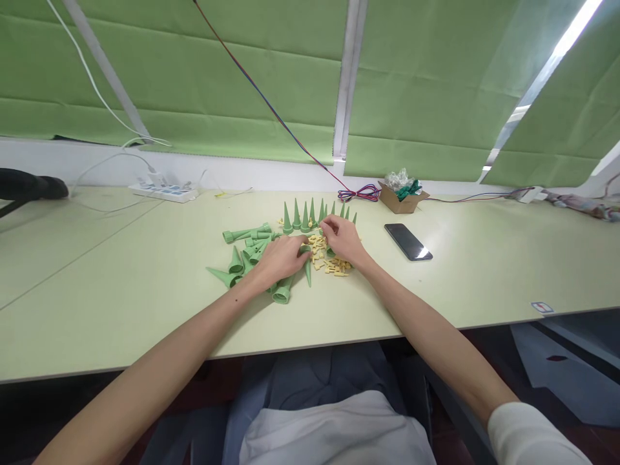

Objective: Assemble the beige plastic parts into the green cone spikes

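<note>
My left hand (285,256) is closed at the right edge of a heap of hollow green plastic cone spikes (237,261). Between its thumb and fingers is one green cone spike (308,274), tip pointing down toward me. My right hand (343,239) is pinched just behind a pile of small yellow plastic pieces (334,266); whatever its fingertips hold is hidden. Behind both hands, several green cone spikes (296,216) stand upright in a row on their wide ends. A few yellow pieces lie among them.
A black phone (408,241) lies right of the yellow pile. Farther back are a small cardboard box (400,199) with plastic wrap, a coiled red-and-blue cable (359,192) and a white power strip (165,190). The table's front edge (310,347) runs before my lap.
</note>
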Tool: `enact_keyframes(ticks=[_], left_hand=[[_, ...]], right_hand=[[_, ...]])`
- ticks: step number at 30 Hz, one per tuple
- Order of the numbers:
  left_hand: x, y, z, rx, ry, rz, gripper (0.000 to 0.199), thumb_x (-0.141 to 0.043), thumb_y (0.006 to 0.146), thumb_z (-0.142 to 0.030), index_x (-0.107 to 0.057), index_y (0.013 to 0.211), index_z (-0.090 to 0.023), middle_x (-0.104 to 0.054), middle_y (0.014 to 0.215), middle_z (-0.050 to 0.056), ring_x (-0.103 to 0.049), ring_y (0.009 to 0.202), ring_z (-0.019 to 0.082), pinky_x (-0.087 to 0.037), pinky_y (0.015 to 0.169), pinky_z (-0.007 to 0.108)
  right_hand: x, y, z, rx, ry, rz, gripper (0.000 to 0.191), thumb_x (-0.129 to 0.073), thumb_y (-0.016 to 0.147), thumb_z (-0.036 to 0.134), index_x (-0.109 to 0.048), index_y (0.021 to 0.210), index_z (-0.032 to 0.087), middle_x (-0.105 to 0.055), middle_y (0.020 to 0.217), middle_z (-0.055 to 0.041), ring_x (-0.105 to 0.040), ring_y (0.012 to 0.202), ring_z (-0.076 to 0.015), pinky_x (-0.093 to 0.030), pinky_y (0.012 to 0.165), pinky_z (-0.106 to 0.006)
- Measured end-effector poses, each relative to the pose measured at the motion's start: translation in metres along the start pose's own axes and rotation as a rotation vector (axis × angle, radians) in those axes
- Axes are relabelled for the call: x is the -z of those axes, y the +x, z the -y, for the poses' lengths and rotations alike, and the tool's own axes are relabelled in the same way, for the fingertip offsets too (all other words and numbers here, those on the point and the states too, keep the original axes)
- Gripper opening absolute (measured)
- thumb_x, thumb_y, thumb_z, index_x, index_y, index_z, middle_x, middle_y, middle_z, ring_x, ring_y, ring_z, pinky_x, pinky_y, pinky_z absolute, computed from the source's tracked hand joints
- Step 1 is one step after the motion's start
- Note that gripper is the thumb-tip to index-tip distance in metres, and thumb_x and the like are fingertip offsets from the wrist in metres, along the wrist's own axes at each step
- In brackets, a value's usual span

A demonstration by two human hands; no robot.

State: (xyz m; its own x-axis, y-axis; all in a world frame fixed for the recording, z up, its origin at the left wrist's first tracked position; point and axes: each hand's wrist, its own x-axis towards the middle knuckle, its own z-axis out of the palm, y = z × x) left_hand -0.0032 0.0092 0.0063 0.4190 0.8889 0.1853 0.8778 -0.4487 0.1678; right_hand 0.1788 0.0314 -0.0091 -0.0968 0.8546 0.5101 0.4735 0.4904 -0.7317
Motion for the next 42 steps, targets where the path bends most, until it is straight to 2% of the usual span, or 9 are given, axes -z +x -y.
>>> enact_keyframes(ticks=[4, 8, 11, 17, 22, 29, 38, 42], left_hand=[[0.001, 0.000, 0.000, -0.004, -0.127, -0.099, 0.034, -0.049, 0.095, -0.037, -0.068, 0.115, -0.017, -0.072, 0.080, 0.006, -0.066, 0.078, 0.026, -0.043, 0.066, 0.034], [0.000, 0.002, 0.002, -0.044, -0.296, -0.272, 0.041, -0.051, 0.095, -0.038, -0.062, 0.128, -0.016, -0.073, 0.089, 0.005, -0.065, 0.072, 0.021, -0.048, 0.075, 0.033], [-0.001, 0.003, 0.002, -0.074, -0.371, -0.326, 0.040, -0.048, 0.096, -0.037, -0.063, 0.127, -0.017, -0.074, 0.096, 0.005, -0.062, 0.065, 0.017, -0.049, 0.078, 0.033], [-0.002, 0.004, 0.000, -0.143, -0.440, -0.358, 0.030, -0.044, 0.098, -0.035, -0.067, 0.103, -0.017, -0.073, 0.102, 0.007, -0.065, 0.085, 0.020, -0.049, 0.080, 0.031], [-0.003, 0.005, 0.001, -0.144, -0.465, -0.354, 0.025, -0.044, 0.098, -0.034, -0.063, 0.098, -0.018, -0.071, 0.096, 0.005, -0.061, 0.076, 0.018, -0.048, 0.075, 0.031], [-0.005, 0.006, 0.002, -0.176, -0.466, -0.382, 0.022, -0.044, 0.097, -0.030, -0.062, 0.092, -0.019, -0.069, 0.089, 0.004, -0.060, 0.077, 0.018, -0.048, 0.074, 0.030], [-0.004, 0.006, 0.003, -0.140, -0.462, -0.402, 0.021, -0.045, 0.096, -0.031, -0.063, 0.094, -0.020, -0.071, 0.093, 0.005, -0.063, 0.079, 0.020, -0.049, 0.075, 0.032], [-0.003, 0.004, 0.004, -0.096, -0.394, -0.413, 0.023, -0.045, 0.095, -0.031, -0.065, 0.093, -0.019, -0.072, 0.093, 0.006, -0.062, 0.074, 0.019, -0.048, 0.075, 0.033]], right_hand=[[0.000, 0.000, -0.001, 0.012, 0.017, -0.006, 0.017, -0.047, 0.091, 0.029, -0.056, 0.079, 0.021, -0.058, 0.068, 0.0006, -0.052, 0.062, -0.0153, -0.041, 0.065, -0.029], [-0.002, -0.001, -0.001, 0.013, 0.087, -0.012, 0.017, -0.048, 0.093, 0.033, -0.055, 0.083, 0.022, -0.058, 0.068, 0.0014, -0.054, 0.063, -0.0148, -0.042, 0.065, -0.029], [-0.004, -0.001, -0.001, 0.029, 0.152, -0.007, 0.018, -0.049, 0.094, 0.037, -0.053, 0.086, 0.022, -0.058, 0.068, 0.0017, -0.056, 0.064, -0.0146, -0.043, 0.065, -0.029], [-0.004, -0.002, 0.001, 0.048, 0.169, 0.015, 0.021, -0.049, 0.095, 0.040, -0.053, 0.085, 0.022, -0.058, 0.068, 0.0013, -0.055, 0.063, -0.0145, -0.044, 0.063, -0.029], [-0.004, -0.004, 0.004, 0.049, 0.194, 0.054, 0.023, -0.049, 0.096, 0.042, -0.053, 0.085, 0.023, -0.058, 0.069, 0.0014, -0.054, 0.061, -0.0143, -0.045, 0.063, -0.029], [-0.004, -0.006, 0.007, 0.082, 0.228, 0.112, 0.023, -0.047, 0.097, 0.042, -0.053, 0.086, 0.022, -0.058, 0.069, 0.0014, -0.054, 0.059, -0.0140, -0.046, 0.063, -0.030], [-0.003, -0.006, 0.009, 0.117, 0.171, 0.097, 0.018, -0.053, 0.093, 0.039, -0.054, 0.092, 0.022, -0.057, 0.073, 0.0013, -0.053, 0.064, -0.0143, -0.044, 0.063, -0.029], [-0.002, -0.005, 0.008, 0.098, 0.135, 0.040, 0.016, -0.051, 0.094, 0.037, -0.053, 0.090, 0.022, -0.058, 0.074, 0.0006, -0.054, 0.065, -0.0144, -0.044, 0.065, -0.029]])
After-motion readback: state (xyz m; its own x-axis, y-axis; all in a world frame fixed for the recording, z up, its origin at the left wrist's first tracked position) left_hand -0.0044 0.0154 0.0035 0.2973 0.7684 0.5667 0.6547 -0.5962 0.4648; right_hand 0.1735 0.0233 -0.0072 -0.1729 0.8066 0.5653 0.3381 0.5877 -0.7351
